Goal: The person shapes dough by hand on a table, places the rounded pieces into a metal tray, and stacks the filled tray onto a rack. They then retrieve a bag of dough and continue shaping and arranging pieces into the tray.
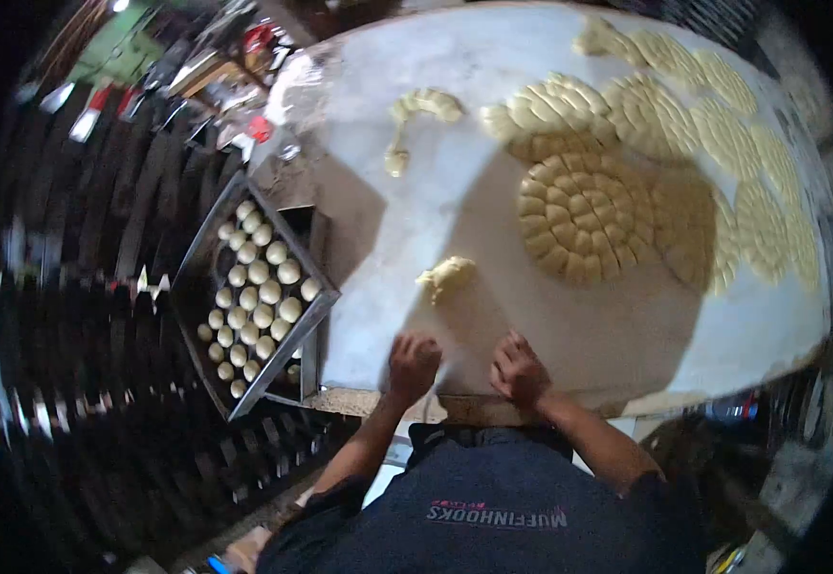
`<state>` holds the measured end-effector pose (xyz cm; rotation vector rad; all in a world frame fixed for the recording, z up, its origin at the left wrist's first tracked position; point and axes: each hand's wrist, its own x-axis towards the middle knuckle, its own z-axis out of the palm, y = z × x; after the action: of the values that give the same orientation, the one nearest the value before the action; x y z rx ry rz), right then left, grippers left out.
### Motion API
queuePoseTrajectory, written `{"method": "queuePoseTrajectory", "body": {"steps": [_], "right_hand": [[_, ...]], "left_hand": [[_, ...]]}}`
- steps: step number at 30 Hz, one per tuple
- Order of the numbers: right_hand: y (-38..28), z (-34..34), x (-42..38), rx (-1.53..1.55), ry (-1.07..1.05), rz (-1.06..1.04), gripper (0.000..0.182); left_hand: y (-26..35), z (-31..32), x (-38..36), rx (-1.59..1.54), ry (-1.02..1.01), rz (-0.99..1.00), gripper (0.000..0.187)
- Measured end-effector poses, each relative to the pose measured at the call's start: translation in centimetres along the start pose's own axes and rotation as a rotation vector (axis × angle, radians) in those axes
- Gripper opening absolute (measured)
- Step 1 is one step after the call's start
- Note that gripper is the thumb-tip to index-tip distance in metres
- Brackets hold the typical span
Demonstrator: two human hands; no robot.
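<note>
Resting palm-down on the smooth floured table (407,220), both hands (413,364) (519,369), fingers curled, grip unclear.

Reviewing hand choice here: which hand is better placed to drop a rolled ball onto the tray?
Left, probably. The left hand works at the table's near edge on the side where the tray of dough balls sits. The right hand would have to cross over it.

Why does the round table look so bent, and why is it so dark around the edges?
Head view: a fisheye lens bows the table and blackens the corners; the person's shadow darkens the middle dough spiral and both hands, left hand, right hand; the left side around the tray smears with motion blur.
</note>
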<state>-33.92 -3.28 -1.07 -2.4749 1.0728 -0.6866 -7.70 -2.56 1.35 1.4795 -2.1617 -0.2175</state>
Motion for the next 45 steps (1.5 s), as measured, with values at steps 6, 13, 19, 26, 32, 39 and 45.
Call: {"method": "queuePoseTrajectory", "body": {"steps": [6,13,19,26,32,39,45], "right_hand": [[7.0,-2.4,1.5,-0.140,-0.068,0.167,0.022],[-1.0,1.6,5.8,0.005,0.253,0.513,0.015],[-1.7,-6.5,2.3,0.224,-0.068,0.922,0.027],[-11.2,-5.5,21.3,0.495,0.087,0.778,0.036],[-26.8,4.7,46.4,0.337,0.210,-0.280,0.031],[-26.6,14.5,51.2,-0.119,-0.167,-0.406,0.030],[-14.5,3.3,37.3,0.104,0.664,-0.030,0.010]], "left_hand": [[-10.4,-3.1,-2.1,0.296,0.055,-0.159,0.007],[-3.3,1.1,0.2,-0.226,0.134,-0.193,0.029],[-5.7,-13.8,-6.3,-0.402,-0.374,-0.220,0.036],[-30.2,-32.5,4.4,0.072,0.255,-0.265,0.043],[-44.3,-29.0,5.1,0.136,0.056,-0.534,0.047],[-42.8,-34.8,4.3,0.090,0.177,-0.379,0.057],[-29.1,-34.6,15.5,-0.015,0.192,-0.009,0.048]]}}
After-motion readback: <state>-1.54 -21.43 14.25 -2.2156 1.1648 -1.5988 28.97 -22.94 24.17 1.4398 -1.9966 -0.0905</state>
